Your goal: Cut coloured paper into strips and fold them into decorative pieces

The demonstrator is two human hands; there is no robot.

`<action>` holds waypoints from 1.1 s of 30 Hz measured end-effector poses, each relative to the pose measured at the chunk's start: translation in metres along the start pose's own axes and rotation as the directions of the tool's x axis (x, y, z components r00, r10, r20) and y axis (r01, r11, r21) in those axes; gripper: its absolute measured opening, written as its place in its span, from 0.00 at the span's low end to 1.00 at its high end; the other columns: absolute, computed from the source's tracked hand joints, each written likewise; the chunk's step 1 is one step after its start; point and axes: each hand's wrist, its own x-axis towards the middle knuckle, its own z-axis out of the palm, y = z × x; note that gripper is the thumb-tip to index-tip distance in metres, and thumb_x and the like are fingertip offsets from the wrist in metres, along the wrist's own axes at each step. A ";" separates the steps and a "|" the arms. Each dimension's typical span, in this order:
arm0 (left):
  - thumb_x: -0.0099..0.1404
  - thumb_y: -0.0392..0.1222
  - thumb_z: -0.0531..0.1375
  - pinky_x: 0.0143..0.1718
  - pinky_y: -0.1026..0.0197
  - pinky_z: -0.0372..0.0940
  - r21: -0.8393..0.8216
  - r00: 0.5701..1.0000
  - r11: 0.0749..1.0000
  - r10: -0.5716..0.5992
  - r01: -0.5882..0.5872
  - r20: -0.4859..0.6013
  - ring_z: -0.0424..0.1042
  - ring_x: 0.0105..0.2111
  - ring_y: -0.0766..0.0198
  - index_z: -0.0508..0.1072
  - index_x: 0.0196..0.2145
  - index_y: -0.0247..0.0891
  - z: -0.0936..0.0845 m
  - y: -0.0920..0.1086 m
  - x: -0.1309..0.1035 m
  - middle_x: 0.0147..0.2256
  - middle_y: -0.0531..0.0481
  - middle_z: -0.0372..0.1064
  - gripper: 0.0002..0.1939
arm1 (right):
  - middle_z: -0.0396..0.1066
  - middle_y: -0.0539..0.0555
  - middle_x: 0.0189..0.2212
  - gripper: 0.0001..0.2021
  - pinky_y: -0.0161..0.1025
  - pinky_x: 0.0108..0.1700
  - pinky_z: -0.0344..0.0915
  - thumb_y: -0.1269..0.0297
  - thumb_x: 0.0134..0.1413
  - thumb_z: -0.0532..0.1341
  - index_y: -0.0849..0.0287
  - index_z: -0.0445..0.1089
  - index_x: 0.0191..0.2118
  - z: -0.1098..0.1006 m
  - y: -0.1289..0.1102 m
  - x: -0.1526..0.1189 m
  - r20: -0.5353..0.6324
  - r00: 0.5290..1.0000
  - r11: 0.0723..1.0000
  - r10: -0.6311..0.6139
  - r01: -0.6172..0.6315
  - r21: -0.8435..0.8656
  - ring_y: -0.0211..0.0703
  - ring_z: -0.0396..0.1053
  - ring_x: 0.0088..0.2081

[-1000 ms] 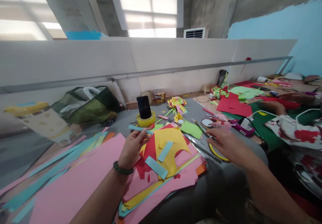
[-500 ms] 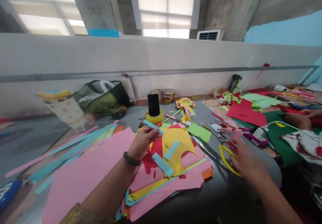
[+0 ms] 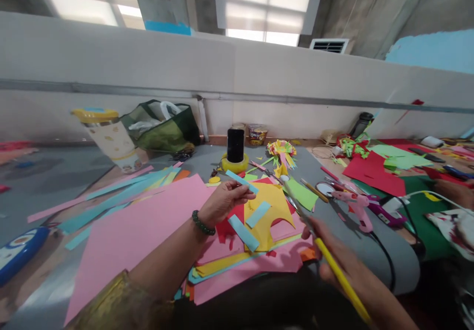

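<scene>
My left hand [image 3: 231,199] pinches a short light-blue paper strip [image 3: 241,181] between thumb and fingers, above the paper pile. Below it, two more light-blue strips [image 3: 244,232] rest on a yellow cut sheet [image 3: 272,196]. Nearer the right side, my right hand [image 3: 335,251] is closed around a pair of scissors with a yellow handle [image 3: 342,280]. Their long metal blades [image 3: 299,211] point up and left, toward the pile, and are partly blurred. A pink glue gun [image 3: 355,202] lies beyond this hand. Large pink sheets [image 3: 144,236] spread left of the pile.
Coloured strips [image 3: 118,194] lie left, near a tumbler [image 3: 111,140] and a green bag [image 3: 163,127]. A phone [image 3: 235,144] leans upright on a tape roll [image 3: 234,163]. A paper flower [image 3: 281,152] sits behind the pile. Red paper [image 3: 374,173] and a co-worker's hand [image 3: 454,191] are at right.
My right hand has come left from beside the glue gun, now with the yellow-handled scissors in its grip. My left hand still pinches the blue strip. The camera view has shifted slightly.
</scene>
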 end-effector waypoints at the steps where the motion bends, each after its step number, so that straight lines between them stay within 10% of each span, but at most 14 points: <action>1: 0.57 0.32 0.68 0.27 0.73 0.68 -0.014 1.000 1.000 -0.005 0.005 0.008 0.77 0.25 0.69 0.70 0.22 0.34 0.000 0.000 0.000 0.22 0.52 0.74 0.11 | 0.73 0.61 0.46 0.36 0.45 0.42 0.70 0.45 0.46 0.59 0.56 0.62 0.60 0.003 -0.009 0.003 0.053 0.998 1.000 0.030 -0.030 -0.002 0.57 0.72 0.41; 8: 0.57 0.32 0.68 0.28 0.73 0.69 -0.020 0.996 1.000 -0.019 0.021 0.084 0.77 0.27 0.68 0.71 0.24 0.33 0.001 -0.005 -0.002 0.24 0.51 0.75 0.09 | 0.69 0.61 0.54 0.36 0.46 0.51 0.66 0.59 0.43 0.59 0.57 0.61 0.62 0.018 -0.037 0.016 0.174 0.983 0.998 0.062 -0.062 -0.011 0.56 0.69 0.50; 23: 0.54 0.36 0.70 0.38 0.65 0.72 -0.018 0.991 1.000 -0.007 0.009 0.133 0.78 0.28 0.64 0.71 0.25 0.33 0.001 -0.009 0.000 0.24 0.50 0.75 0.11 | 0.65 0.59 0.59 0.37 0.49 0.57 0.62 0.54 0.45 0.60 0.55 0.60 0.64 0.020 -0.030 0.018 0.204 0.977 0.998 0.069 -0.065 -0.026 0.58 0.64 0.57; 33: 0.50 0.38 0.73 0.34 0.66 0.70 0.007 0.991 1.000 -0.024 0.023 0.134 0.78 0.28 0.64 0.72 0.24 0.33 0.000 -0.008 0.000 0.24 0.49 0.75 0.12 | 0.73 0.57 0.38 0.35 0.41 0.40 0.68 0.60 0.44 0.59 0.58 0.61 0.62 0.020 -0.030 0.021 0.228 0.966 0.992 0.120 -0.107 -0.068 0.47 0.69 0.35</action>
